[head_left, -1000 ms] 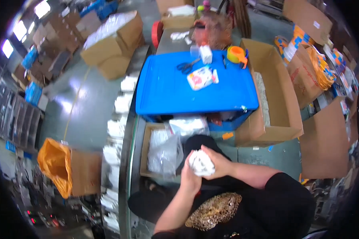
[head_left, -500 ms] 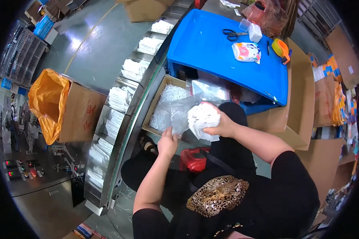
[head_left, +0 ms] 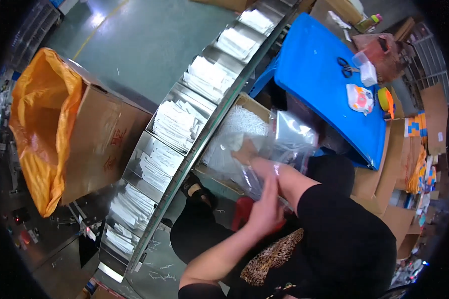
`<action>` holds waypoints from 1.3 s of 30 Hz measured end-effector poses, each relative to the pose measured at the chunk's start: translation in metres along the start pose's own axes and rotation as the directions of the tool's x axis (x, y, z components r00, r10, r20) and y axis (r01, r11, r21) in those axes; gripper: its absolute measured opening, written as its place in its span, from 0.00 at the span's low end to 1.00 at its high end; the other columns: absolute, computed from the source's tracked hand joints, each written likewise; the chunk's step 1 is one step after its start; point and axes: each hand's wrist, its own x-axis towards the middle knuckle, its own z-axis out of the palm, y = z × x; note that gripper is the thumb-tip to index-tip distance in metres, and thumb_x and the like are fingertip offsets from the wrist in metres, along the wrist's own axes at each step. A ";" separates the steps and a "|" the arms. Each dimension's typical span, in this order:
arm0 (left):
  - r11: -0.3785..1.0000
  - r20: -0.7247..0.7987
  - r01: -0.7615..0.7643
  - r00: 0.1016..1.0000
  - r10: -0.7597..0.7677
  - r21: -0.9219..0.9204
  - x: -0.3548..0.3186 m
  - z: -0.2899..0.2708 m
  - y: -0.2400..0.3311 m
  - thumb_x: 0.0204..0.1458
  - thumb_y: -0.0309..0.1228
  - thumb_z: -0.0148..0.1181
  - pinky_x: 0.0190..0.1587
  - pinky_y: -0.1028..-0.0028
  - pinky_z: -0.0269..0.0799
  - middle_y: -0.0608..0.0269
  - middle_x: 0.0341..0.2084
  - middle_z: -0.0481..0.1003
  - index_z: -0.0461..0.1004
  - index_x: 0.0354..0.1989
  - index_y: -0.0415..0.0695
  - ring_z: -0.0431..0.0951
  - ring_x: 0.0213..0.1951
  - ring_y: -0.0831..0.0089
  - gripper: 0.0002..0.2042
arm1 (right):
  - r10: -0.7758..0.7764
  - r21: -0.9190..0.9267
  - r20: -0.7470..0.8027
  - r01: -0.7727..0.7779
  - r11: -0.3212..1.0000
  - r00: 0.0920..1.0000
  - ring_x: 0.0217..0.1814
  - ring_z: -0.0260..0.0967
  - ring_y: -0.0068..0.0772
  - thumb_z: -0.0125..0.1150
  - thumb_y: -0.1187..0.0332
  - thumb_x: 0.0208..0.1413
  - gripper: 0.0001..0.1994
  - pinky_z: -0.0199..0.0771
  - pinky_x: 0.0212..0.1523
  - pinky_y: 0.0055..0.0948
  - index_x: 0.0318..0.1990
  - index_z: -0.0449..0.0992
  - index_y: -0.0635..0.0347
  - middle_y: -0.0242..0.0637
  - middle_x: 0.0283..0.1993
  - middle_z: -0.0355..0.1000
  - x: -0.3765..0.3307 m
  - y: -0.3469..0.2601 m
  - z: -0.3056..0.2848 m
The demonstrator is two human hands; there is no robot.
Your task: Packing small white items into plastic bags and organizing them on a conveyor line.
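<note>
I sit at an open cardboard box full of small white pieces. A clear plastic bag lies crumpled over the box's near side. My right hand reaches forward into the bag's mouth, down among the white pieces; plastic covers its fingers. My left hand is just behind it, against the right forearm, pinching the bag's lower edge.
A slanted metal rack with stacks of white packets runs along my left. Beyond it stands a cardboard box lined with an orange bag. The blue table ahead carries scissors, a white pack and an orange tape roll.
My right hand, which held a white bundle near my chest, has gone down into the bag over the box. The left hand followed to the bag. The view swung left.
</note>
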 end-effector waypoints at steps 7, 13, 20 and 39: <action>0.940 0.091 0.150 0.988 -0.128 -0.307 0.001 -0.026 -0.008 0.38 0.21 0.48 0.40 0.65 0.70 0.41 0.59 0.41 0.35 0.60 0.37 0.63 0.50 0.48 0.39 | -0.285 -0.275 -0.293 0.206 0.939 0.913 0.53 0.59 0.50 0.66 0.62 0.34 0.41 0.59 0.52 0.38 0.56 0.51 0.69 0.54 0.50 0.61 0.079 0.041 0.008; 0.948 0.002 0.188 0.981 -0.194 -0.257 0.021 -0.027 -0.017 0.39 0.22 0.47 0.41 0.65 0.69 0.40 0.58 0.45 0.36 0.60 0.36 0.62 0.51 0.48 0.37 | -0.152 -0.348 -0.311 0.036 0.937 0.938 0.59 0.51 0.53 0.66 0.59 0.34 0.45 0.52 0.58 0.36 0.58 0.47 0.70 0.58 0.57 0.52 0.084 0.052 0.004; 0.987 -0.248 0.105 0.960 -0.133 -0.123 0.045 -0.023 -0.047 0.38 0.22 0.45 0.57 0.67 0.53 0.37 0.56 0.51 0.41 0.60 0.36 0.53 0.57 0.48 0.35 | 0.059 -0.758 0.601 0.545 0.358 0.797 0.51 0.62 0.41 0.58 0.57 0.43 0.27 0.62 0.49 0.37 0.51 0.63 0.61 0.43 0.48 0.65 0.051 0.023 -0.051; 0.833 -0.274 0.351 0.828 -0.490 -0.428 0.053 -0.050 -0.037 0.41 0.14 0.39 0.23 0.84 0.65 0.52 0.59 0.50 0.38 0.62 0.42 0.68 0.24 0.82 0.35 | -0.470 -0.108 0.615 0.659 0.745 0.633 0.39 0.67 0.35 0.55 0.62 0.46 0.18 0.67 0.41 0.32 0.45 0.67 0.56 0.40 0.38 0.70 -0.008 0.236 0.042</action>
